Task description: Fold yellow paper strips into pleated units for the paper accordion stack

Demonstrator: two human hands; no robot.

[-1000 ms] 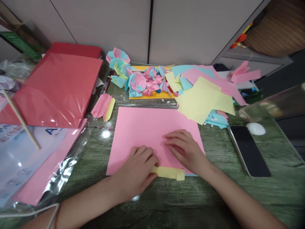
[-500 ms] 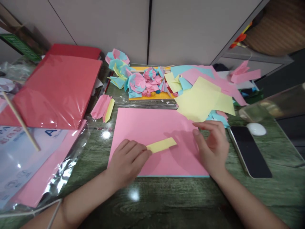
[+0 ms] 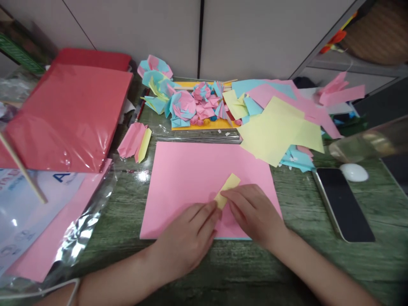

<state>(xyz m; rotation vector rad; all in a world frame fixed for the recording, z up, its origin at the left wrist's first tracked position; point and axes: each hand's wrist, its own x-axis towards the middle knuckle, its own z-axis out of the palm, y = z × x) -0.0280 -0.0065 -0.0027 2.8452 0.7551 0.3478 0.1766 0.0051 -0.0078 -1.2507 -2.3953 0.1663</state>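
Note:
A folded yellow paper strip (image 3: 228,187) stands tilted over the large pink sheet (image 3: 191,174) that lies on the green table. My left hand (image 3: 188,238) and my right hand (image 3: 251,212) meet at the strip's lower end, fingers pinched together on it. Its upper end points up and to the right, free of both hands. The lower part of the strip is hidden behind my fingers.
Loose yellow, pink and blue sheets (image 3: 277,127) lie at the back right, folded paper flowers (image 3: 188,106) at the back middle. A red paper pack (image 3: 70,114) and a wooden stick (image 3: 22,168) are at the left. A phone (image 3: 344,204) and white earbud case (image 3: 354,172) lie at the right.
The yellow strip moved from the sheet's front edge up onto the sheet in my left hand. My right hand swung out to the right, then came back and took hold of the strip too.

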